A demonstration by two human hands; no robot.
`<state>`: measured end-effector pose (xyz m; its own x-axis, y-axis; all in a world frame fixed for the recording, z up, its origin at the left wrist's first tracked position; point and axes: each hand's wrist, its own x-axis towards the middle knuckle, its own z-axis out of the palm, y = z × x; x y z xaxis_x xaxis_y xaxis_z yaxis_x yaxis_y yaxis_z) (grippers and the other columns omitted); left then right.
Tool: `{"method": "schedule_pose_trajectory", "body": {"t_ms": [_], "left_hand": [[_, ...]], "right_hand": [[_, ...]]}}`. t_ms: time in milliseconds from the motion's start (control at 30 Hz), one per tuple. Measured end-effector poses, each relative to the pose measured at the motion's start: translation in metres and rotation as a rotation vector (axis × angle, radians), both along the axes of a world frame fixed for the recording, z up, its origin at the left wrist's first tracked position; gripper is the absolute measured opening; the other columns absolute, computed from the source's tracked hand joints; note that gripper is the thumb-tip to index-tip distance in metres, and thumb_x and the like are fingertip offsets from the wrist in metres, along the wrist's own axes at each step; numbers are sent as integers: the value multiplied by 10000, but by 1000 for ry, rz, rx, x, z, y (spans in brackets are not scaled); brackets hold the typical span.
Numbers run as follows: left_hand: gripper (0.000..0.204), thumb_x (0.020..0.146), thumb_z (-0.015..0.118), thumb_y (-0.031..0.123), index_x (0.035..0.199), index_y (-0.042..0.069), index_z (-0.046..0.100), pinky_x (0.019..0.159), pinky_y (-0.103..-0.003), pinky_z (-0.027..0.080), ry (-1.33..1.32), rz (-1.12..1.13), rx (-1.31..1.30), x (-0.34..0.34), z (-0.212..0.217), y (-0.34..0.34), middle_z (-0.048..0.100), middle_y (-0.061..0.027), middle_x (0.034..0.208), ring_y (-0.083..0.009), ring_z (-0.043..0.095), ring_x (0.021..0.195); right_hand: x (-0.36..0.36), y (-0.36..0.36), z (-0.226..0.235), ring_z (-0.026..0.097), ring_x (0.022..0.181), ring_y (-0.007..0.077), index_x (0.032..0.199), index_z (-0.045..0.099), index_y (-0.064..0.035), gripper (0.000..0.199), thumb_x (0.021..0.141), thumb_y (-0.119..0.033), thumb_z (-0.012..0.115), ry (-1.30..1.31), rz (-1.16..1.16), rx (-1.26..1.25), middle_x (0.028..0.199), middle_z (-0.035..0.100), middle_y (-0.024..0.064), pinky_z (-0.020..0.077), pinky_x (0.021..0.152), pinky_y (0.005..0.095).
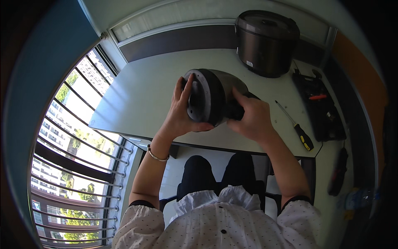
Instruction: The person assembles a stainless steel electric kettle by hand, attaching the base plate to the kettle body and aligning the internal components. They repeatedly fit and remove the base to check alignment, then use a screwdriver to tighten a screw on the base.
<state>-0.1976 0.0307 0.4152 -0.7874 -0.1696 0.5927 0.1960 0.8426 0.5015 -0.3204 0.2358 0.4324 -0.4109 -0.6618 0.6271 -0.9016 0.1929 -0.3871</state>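
An electric kettle [229,85] with a metal-coloured body and a black base band is tipped on its side above the near part of the table. Its round grey underside faces left. My left hand [179,114] is pressed to that underside, fingers at its upper rim and thumb along the lower edge. On the other side, my right hand [253,116] grips the black handle, its thumb lying on the body. The lid end is mostly hidden behind the right hand.
A large dark rice cooker [267,43] stands at the back right. Right of me lie a yellow-and-black screwdriver [303,135] and an opened black tool case [319,103]. A dark-handled tool [339,172] lies nearer. A barred window [78,162] is at left.
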Motion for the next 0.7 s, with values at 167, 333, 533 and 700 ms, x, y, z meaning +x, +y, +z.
{"method": "schedule_pose_trajectory", "body": {"t_ms": [167,333,533,700], "left_hand": [[1354,373,908,494,1481,132,219,1054,-490,345,61,-25,34,0,-1,4,195,-267,1443,-460,270,1329],[1305,412,904,468,1454,25,256,1055,-435,349,112,-161,343,1,7,5,297,-190,1367,-371,349,1290],[1324,366,908,491,1464,106,276,1058,-463,338,123,-84,94,-3,1,3,265,-225,1403,-417,327,1297],[1362,320,916,486,1468,135,274,1070,-479,319,45,-92,-6,6,7,-2,209,-244,1455,-457,278,1323]], "right_hand": [[1,1,0,621,595,265,1196,572,67,750,504,-198,693,5,-2,-4,649,600,151,486,592,337],[-1,-1,2,642,644,278,1202,575,49,759,495,-204,682,-54,2,-6,719,637,165,501,625,333],[-5,-1,0,645,654,271,1204,586,24,754,488,-194,671,-22,16,-31,738,644,161,497,631,323],[-7,3,2,639,640,255,1184,602,23,722,492,-174,660,-42,20,-8,735,645,146,492,631,309]]}}
